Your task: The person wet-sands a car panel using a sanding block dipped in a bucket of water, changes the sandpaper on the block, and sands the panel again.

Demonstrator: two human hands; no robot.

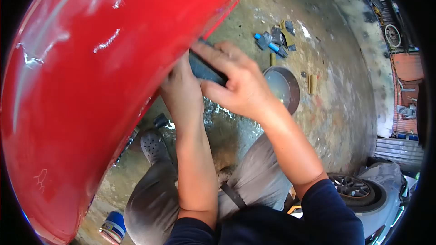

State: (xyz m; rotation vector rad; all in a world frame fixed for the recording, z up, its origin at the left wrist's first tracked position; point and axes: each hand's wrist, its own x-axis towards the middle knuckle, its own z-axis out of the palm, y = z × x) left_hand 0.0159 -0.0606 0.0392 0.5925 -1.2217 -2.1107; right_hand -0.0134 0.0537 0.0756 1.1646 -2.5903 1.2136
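A glossy red car body panel (118,59) fills the upper left, with streaks of light across it. At its lower edge, my right hand (238,79) grips a dark grey piece of sandpaper (204,69), thumb below and fingers stretched along the top. My left hand (184,93) is right beside it, against the panel's edge. Its fingertips are partly hidden by the panel and the sandpaper, so their grip does not show. The right fingers look slightly blurred.
A round basin (294,86) of cloudy water stands past my right forearm. Dark sandpaper scraps (276,36), a blue tube (272,46) and tan blocks (312,84) lie on the wet concrete floor (336,118). A blue can (113,224) sits lower left; a car wheel (352,187) shows lower right.
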